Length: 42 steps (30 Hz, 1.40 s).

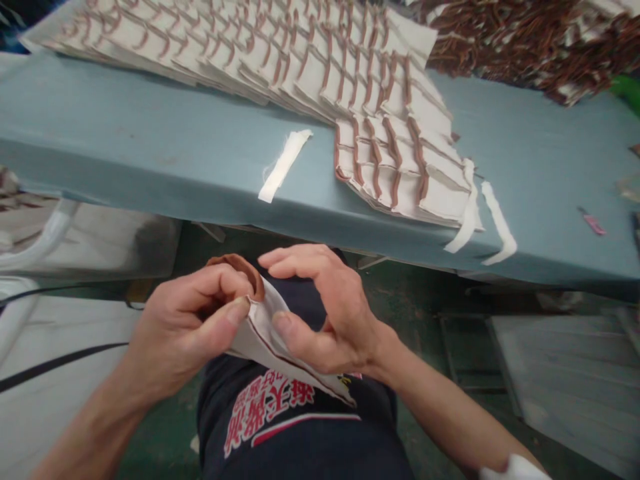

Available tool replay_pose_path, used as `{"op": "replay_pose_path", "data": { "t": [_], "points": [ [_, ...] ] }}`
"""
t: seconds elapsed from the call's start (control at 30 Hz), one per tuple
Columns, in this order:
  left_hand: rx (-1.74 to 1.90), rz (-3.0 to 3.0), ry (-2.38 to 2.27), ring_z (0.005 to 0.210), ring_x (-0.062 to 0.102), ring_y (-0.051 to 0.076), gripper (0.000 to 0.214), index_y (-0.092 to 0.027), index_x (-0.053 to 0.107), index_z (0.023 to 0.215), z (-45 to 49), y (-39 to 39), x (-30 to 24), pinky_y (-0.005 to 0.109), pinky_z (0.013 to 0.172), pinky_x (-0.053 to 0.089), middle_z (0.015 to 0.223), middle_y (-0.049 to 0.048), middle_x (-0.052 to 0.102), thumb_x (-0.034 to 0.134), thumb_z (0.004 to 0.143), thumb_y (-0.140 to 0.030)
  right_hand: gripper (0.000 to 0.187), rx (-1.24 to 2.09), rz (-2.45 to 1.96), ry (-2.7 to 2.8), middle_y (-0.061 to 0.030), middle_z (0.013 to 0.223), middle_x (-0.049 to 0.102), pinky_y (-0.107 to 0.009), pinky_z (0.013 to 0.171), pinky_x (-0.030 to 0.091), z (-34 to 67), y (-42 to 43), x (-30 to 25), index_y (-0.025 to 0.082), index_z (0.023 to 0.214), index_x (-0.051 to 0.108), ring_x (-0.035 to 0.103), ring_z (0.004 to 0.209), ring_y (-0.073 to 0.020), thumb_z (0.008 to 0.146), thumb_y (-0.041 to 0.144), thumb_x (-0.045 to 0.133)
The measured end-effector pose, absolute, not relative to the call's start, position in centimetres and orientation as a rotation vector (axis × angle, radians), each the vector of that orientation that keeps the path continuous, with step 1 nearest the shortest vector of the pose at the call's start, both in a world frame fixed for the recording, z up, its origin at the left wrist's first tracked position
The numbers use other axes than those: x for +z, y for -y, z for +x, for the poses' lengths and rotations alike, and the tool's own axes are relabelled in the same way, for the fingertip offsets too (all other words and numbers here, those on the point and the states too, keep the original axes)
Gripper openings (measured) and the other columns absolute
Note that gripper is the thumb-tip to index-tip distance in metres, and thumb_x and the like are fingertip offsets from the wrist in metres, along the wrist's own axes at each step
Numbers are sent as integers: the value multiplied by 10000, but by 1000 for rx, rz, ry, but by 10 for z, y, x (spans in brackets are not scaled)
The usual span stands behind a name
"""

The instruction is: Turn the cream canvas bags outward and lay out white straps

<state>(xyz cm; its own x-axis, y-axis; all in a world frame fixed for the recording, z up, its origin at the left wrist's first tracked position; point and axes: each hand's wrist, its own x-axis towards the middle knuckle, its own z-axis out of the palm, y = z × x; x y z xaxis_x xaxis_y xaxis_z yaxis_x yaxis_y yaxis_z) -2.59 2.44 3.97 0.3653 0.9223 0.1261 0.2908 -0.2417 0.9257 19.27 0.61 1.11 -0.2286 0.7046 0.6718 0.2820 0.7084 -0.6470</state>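
Note:
My left hand (193,320) pinches the top corner of a small white fabric piece (260,337) with brown trim, thumb pressed on its edge. My right hand (325,313) grips the same piece from the right, thumb on its face and fingers curled over the top. The piece is held in front of my body, below the table edge. A brown strap loop (240,267) curls over the top between both hands.
A blue-grey table (150,153) carries overlapping rows of similar white pieces with brown straps (310,67). Loose white strips (285,163) lie near the front edge, others at the right (497,223). A brown tangled heap (525,40) sits at the back right.

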Motion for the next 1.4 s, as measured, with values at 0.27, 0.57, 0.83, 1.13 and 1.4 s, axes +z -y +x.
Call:
{"op": "replay_pose_path", "data": {
  "t": [0.27,0.57,0.83,1.13,1.4],
  "points": [
    [882,2222,-1109,431,577,57,214,-274,693,756,-33,-18,48,141,445,404,597,-122,676,589,935,-221,312,567,-574,2199,-24,903,796,-458,1147,525,197,-44,32,151,1180,697,742,867,-199,906,264,597],
    [770,2535,-1104,500,652,39,286,-275,677,862,-36,-21,53,177,477,388,682,-116,740,491,1078,-254,231,593,-749,2407,14,716,684,-281,620,349,199,-42,29,195,881,687,566,647,-121,998,243,494],
    [763,2444,-1213,407,623,30,361,-247,707,736,-32,-24,51,140,461,401,576,-91,727,485,1020,-273,274,226,-799,2298,10,765,771,-260,584,392,193,-37,19,187,907,699,676,668,-116,1054,169,470],
    [770,2407,-1206,397,579,33,322,-273,697,781,-38,-20,42,154,431,363,565,-127,666,489,1026,-271,132,573,-821,2077,22,723,732,-232,590,459,187,-32,21,201,833,644,648,598,-99,918,139,564],
    [686,2577,-1126,428,601,66,334,-266,662,824,-37,-22,45,197,423,349,590,-107,634,440,1073,-239,82,984,-929,1869,53,709,644,-220,550,398,179,-20,21,237,821,560,539,554,-80,869,175,585]
  ]
}}
